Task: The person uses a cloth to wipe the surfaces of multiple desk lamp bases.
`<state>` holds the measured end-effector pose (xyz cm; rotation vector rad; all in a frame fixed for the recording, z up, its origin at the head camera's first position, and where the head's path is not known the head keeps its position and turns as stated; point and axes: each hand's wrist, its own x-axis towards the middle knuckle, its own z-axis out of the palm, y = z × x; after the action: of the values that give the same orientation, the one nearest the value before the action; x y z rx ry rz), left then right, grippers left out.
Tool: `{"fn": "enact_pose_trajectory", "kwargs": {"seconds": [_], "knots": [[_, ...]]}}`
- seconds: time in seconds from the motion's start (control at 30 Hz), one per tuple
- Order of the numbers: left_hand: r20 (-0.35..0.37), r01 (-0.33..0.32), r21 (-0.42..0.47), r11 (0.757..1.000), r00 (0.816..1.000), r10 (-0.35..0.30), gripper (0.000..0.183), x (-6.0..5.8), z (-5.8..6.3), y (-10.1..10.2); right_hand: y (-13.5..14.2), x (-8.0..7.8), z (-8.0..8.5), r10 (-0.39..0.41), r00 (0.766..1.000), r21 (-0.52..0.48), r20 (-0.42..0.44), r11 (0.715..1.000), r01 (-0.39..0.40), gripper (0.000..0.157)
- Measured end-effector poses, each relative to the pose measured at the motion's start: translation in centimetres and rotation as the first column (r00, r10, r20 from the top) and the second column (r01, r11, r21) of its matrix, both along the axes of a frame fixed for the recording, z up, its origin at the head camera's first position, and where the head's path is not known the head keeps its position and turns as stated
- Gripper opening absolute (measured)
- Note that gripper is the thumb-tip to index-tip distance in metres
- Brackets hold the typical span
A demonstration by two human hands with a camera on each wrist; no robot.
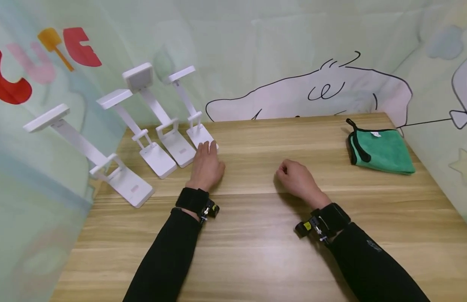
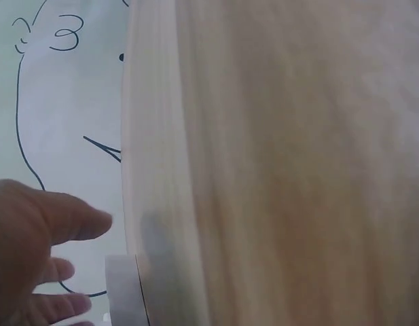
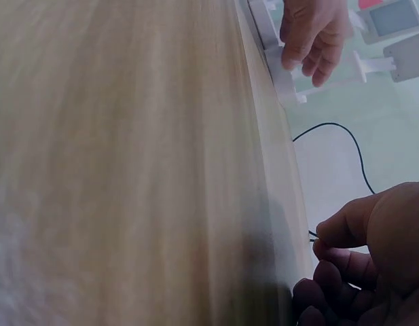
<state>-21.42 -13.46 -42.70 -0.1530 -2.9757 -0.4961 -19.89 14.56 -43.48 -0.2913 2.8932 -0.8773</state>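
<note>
Several white folding desk lamps stand at the left of the table. My left hand is at the rearmost lamp, its fingers extended over the near end of the base; whether they touch it I cannot tell. In the left wrist view the thumb is apart from the fingers, close to the white base. My right hand is over the middle of the table, fingers loosely curled around nothing. The right wrist view shows its thumb near the index fingertip.
Left of the hand are a lamp with a raised head, a smaller-looking one and the nearest lamp. A folded green cloth with black trim lies at the right on the wooden table. Printed fabric hangs behind.
</note>
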Motion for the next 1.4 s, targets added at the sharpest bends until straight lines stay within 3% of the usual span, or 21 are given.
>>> {"fn": "enact_pose_trajectory", "kwargs": {"seconds": [0.1,0.23,0.5,0.87,1.4], "knots": [[0.118,0.012,-0.046,0.999,0.993,-0.007,0.072,0.0,0.0,0.0,-0.2,0.0,0.0,0.004,1.000,0.000,0.002,1.000,-0.004,0.016],[0.250,0.052,-0.078,0.996,0.968,-0.031,0.081,0.1,0.2,-0.1,-0.4,0.0,0.0,0.008,1.000,0.000,0.004,1.000,-0.008,0.016],[0.347,0.147,-0.085,0.985,0.931,-0.109,0.090,0.2,1.0,-0.2,-0.4,-0.1,-0.1,0.004,1.000,0.024,0.016,1.000,-0.005,0.016],[0.398,0.278,-0.028,0.960,0.884,-0.244,0.091,1.7,1.7,0.9,-0.2,0.1,0.0,0.006,1.000,0.025,0.019,1.000,-0.006,0.016],[0.403,0.476,-0.052,0.878,0.814,-0.417,0.085,4.8,2.1,4.7,-0.3,0.3,-0.2,0.003,1.000,0.034,-0.003,0.999,-0.003,0.015]]}}
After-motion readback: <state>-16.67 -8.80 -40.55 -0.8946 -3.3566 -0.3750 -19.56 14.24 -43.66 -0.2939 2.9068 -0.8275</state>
